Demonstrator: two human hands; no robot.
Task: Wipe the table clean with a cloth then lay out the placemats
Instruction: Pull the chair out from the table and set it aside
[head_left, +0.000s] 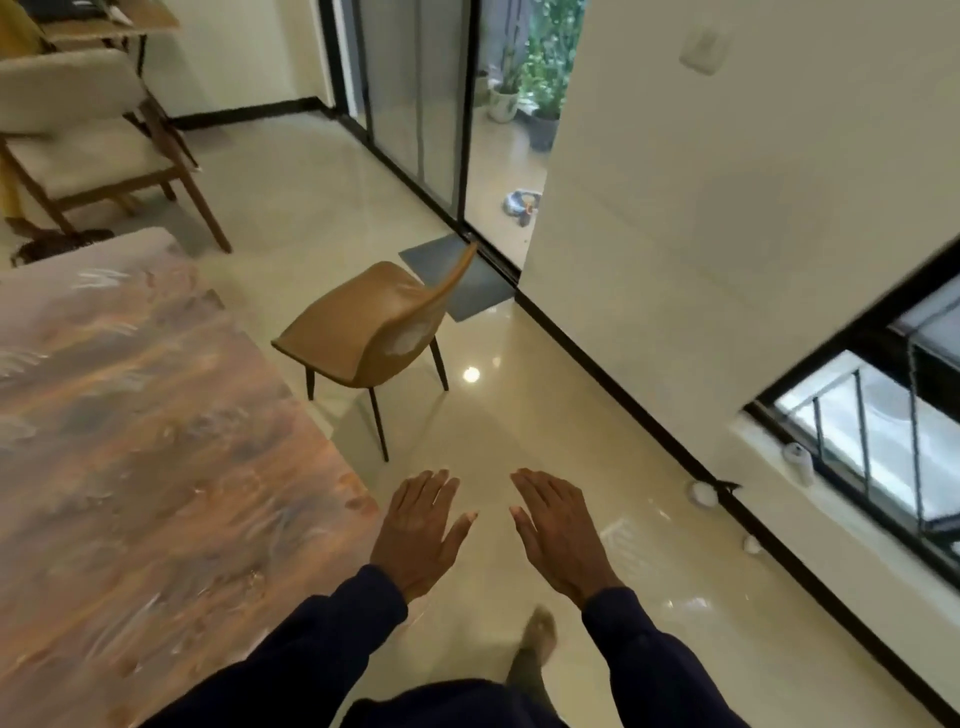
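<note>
The table (130, 441) has a glossy orange-brown and grey marbled top and fills the left half of the view. My left hand (418, 530) hovers flat with straight fingers just past the table's right edge, over the floor. My right hand (558, 535) is held out beside it, also flat with fingers straight, holding nothing. Both arms wear dark blue sleeves. No cloth or placemat is in view.
A tan leather chair (374, 322) stands on the cream tiled floor (519, 426) ahead of my hands, pulled away from the table. A wooden armchair (88, 140) sits far left. A grey doormat (467, 283) lies by the sliding glass door (415, 104). A white wall (727, 208) and low window (883, 441) run along the right.
</note>
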